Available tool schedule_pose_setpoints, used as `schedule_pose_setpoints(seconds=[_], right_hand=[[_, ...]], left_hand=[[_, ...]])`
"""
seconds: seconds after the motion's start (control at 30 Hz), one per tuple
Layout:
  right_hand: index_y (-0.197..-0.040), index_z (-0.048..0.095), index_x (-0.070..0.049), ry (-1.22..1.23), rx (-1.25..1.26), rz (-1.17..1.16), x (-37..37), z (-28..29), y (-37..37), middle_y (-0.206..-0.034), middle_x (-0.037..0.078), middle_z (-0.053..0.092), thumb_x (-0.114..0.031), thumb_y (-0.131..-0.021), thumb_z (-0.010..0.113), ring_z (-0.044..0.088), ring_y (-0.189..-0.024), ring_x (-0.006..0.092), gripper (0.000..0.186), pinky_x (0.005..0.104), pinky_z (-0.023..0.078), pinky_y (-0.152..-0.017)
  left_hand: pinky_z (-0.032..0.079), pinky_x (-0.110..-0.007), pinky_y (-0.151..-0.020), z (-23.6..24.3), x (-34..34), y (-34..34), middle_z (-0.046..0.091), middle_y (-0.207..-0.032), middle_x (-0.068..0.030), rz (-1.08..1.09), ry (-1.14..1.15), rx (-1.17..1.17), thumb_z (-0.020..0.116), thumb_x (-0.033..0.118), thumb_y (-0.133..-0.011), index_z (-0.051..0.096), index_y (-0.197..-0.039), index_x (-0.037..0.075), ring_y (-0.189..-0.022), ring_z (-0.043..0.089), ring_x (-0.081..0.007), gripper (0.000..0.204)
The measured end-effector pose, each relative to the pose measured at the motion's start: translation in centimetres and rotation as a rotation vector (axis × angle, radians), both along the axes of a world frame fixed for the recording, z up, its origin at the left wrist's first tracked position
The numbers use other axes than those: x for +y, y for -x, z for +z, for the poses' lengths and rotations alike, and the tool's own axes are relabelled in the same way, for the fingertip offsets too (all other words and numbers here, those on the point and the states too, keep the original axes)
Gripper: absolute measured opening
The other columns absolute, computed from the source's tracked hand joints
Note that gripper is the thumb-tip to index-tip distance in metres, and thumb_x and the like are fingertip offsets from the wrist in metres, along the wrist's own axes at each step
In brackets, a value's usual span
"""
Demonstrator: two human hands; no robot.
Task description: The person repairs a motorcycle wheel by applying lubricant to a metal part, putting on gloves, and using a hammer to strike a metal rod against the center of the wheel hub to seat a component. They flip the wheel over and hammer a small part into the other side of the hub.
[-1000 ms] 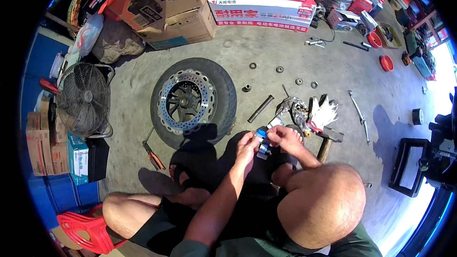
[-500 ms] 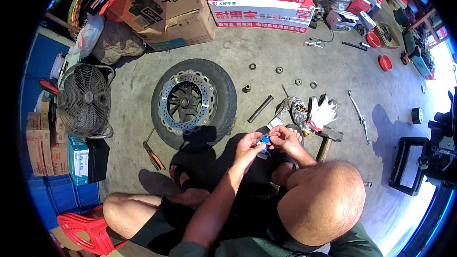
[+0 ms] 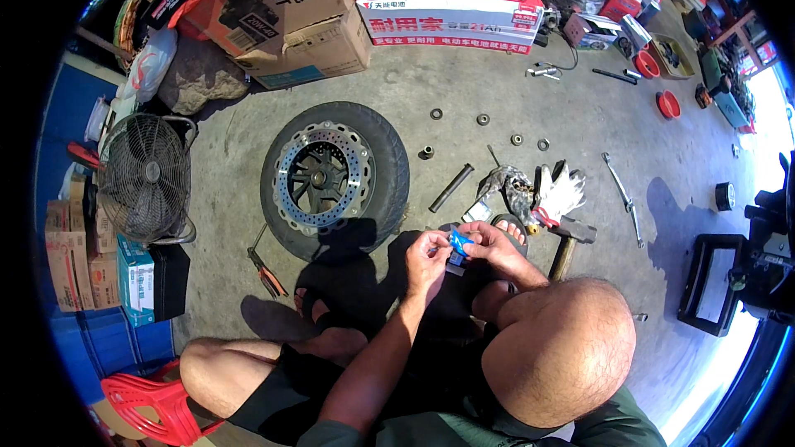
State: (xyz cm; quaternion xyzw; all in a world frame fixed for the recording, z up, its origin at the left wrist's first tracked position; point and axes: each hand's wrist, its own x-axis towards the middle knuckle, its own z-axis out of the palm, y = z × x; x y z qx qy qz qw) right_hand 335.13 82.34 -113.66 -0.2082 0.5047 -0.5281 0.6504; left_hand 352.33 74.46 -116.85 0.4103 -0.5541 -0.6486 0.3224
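Between my knees, a small blue-and-white packet is pinched in the fingers of both hands. My left hand closes on its left side, and my right hand grips the right side. What is inside the packet cannot be made out. Ahead and to the left, a motorcycle wheel with a brake disc lies flat on the floor. Beyond my hands lie a metal tube, a dirty rag, a white glove and a hammer.
Several metal rings, including one ring, lie past the wheel. Orange-handled pliers rest left of my foot, a wrench at right. A fan stands left, cartons at the back, a red stool near left.
My fingers have shifted on the packet. More of its blue part now shows, standing up between my hands. The view has moved slightly.
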Motion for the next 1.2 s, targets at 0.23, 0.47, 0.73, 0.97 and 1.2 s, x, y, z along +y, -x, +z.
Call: schedule_pose_setpoints(seconds=[0.23,0.47,0.73,0.97,1.2], right_hand=[[-0.099,0.064,-0.003,0.027,0.229,-0.115,0.7,-1.0,0.7,-0.085,-0.002,0.063,-0.013,-0.093,0.067,0.056,-0.079,0.0069,0.012,0.0233,0.046,-0.072],[-0.097,0.063,-0.003,0.039,0.354,-0.121,0.8,-1.8,0.5,-0.080,-0.003,0.061,-0.012,-0.094,0.067,0.052,-0.071,0.0060,0.010,0.0222,0.041,-0.063],[-0.110,0.063,0.000,-0.025,0.204,-0.099,0.6,1.1,0.8,-0.088,0.000,0.064,-0.010,-0.098,0.058,0.056,-0.076,0.0073,0.016,0.0236,0.047,-0.071],[-0.117,0.060,0.002,-0.040,-0.028,-0.141,1.1,0.5,0.5,-0.093,0.002,0.064,-0.007,-0.099,0.053,0.058,-0.078,0.0100,0.021,0.0236,0.048,-0.074],[-0.114,0.060,0.001,-0.074,0.025,-0.120,1.2,1.0,0.6,-0.088,0.002,0.062,-0.009,-0.099,0.053,0.056,-0.075,0.0096,0.019,0.0228,0.045,-0.071]], left_hand=[[0.050,-0.024,-0.072,0.6,0.2,-0.3,0.062,-0.090,-0.0032,-0.106,-0.255,-0.044,0.072,-0.001,-0.078,0.061,-0.101,0.001,-0.082,0.062,-0.0095,0.026],[0.047,-0.025,-0.070,3.1,0.6,0.8,0.063,-0.086,0.0005,-0.235,-0.289,-0.032,0.066,0.013,-0.091,0.063,-0.107,0.001,-0.077,0.056,-0.0064,0.020],[0.045,-0.024,-0.064,1.9,0.3,0.9,0.060,-0.077,0.0024,-0.151,-0.146,-0.150,0.064,0.018,-0.095,0.064,-0.092,0.001,-0.070,0.052,-0.0052,0.017],[0.048,-0.023,-0.067,2.5,0.1,0.4,0.068,-0.089,0.0011,-0.095,-0.364,-0.073,0.057,0.022,-0.100,0.065,-0.100,0.006,-0.075,0.061,-0.0058,0.018],[0.049,-0.024,-0.067,3.4,0.0,0.5,0.069,-0.090,0.0003,-0.093,-0.386,-0.057,0.055,0.026,-0.102,0.066,-0.104,0.005,-0.076,0.062,-0.0064,0.024]])
